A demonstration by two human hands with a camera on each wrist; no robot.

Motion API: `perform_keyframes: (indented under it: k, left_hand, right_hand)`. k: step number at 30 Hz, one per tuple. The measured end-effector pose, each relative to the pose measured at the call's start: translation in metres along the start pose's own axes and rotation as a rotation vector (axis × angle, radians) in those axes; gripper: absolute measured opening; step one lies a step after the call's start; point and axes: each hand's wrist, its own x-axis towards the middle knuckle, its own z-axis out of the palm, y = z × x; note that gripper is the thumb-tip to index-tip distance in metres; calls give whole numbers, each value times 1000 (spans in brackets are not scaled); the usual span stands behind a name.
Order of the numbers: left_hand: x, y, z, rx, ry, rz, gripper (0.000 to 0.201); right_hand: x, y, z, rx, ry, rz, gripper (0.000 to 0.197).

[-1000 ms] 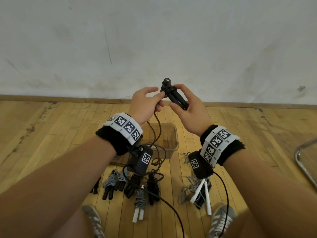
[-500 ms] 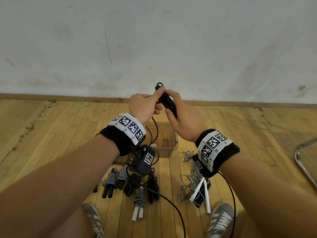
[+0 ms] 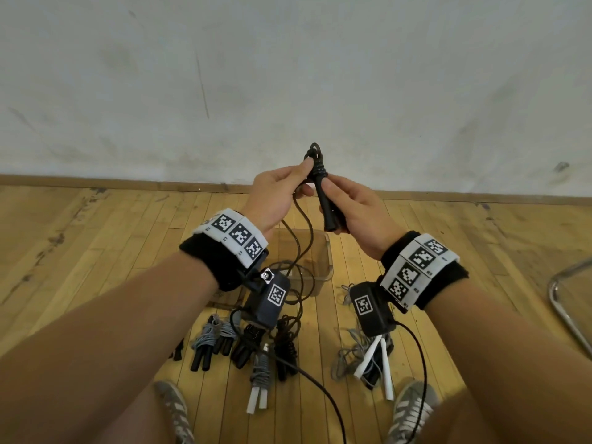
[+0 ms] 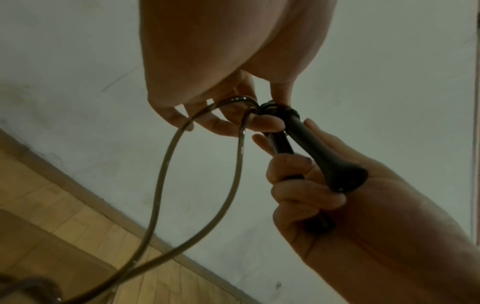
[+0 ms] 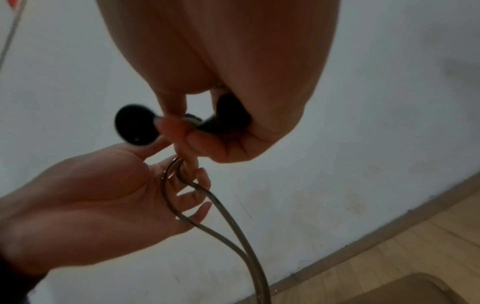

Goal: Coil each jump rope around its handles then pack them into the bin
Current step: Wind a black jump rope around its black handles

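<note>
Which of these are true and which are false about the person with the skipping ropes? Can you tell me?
1. The right hand holds the black handles. True.
2. The left hand is holding nothing. False: it pinches the black rope by the top of the handles.
3. The see-through bin is full of ropes. False: the wrapped ropes lie on the wooden floor.
4. A loop of rope hangs down from the hands. True.
5. The person wears sneakers. True.
</note>
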Motion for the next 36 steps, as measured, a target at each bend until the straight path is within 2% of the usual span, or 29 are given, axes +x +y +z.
perform_keyframes:
  k: [3, 8, 13, 18, 22, 28, 32, 36]
  left_hand:
    - [-2, -1, 0, 54, -29, 70, 28]
    - [0, -4, -3, 75, -56, 69, 28]
    - [1, -5, -6, 145, -59, 43, 27]
    - [-4, -9, -2, 254, -60, 73, 18]
    - [-6, -9, 2, 146, -3, 7, 16]
    - [-8, -6, 7, 144, 20, 8, 18]
    - [-9, -4, 8, 114, 93, -6, 34]
    - [-8, -4, 6, 93, 184, -34, 42]
  right_hand:
    - [-4, -1, 5, 58, -11, 4, 39]
    - [-6, -4, 4, 116, -15, 26, 46]
    - [-3, -1, -5, -130, 71, -50, 65]
    - [3, 12, -11, -590, 188, -164, 67]
    - [6, 18, -14, -883, 257, -192, 64]
    - [3, 17, -17, -952, 312, -296, 50]
    - [2, 19, -11, -1056, 291, -354, 55]
    - [3, 23, -9, -1006, 172, -354, 64]
